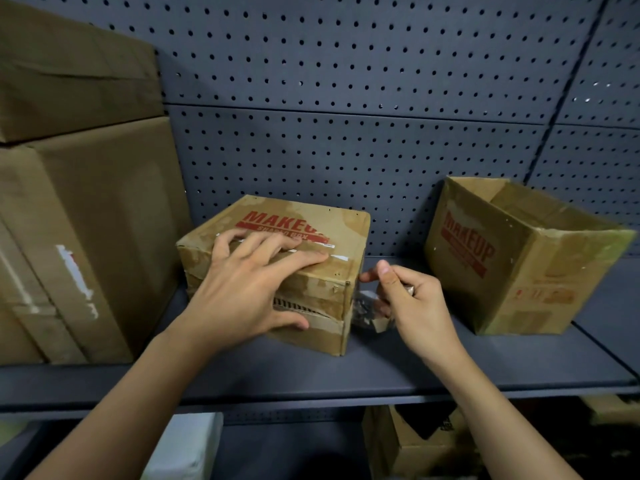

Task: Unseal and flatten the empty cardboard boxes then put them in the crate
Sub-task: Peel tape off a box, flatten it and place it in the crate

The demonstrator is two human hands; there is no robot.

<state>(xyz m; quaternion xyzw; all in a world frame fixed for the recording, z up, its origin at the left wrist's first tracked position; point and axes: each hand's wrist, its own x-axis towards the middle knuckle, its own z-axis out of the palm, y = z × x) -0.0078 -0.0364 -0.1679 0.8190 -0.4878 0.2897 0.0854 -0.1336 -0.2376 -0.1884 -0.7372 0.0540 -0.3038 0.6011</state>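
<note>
**Left hand (242,289) holds down the sealed box (332,226), right hand (412,299) pinches the tape (367,311)**

The left hand lies flat on top of the sealed box. Its fingers are spread and straight across the taped seam, and its thumb rests against the front face. The right hand is just beside the box's right side, with its fingers curled and its thumb and forefinger pinching a crumpled strip of clear tape that hangs at that side.

The sealed box sits in the middle of a dark shelf (381,368), turned slightly, with red "MAKEUP" lettering on top. Its front face is torn, so the ridged inner layer shows.

To the right, apart from it, an open box (519,265) with the same red lettering leans at a tilt. Two large boxes (86,220) are stacked at the left end of the shelf. A pegboard wall (346,81) runs behind everything. On the level below, a small box (408,441) stands open.
</note>
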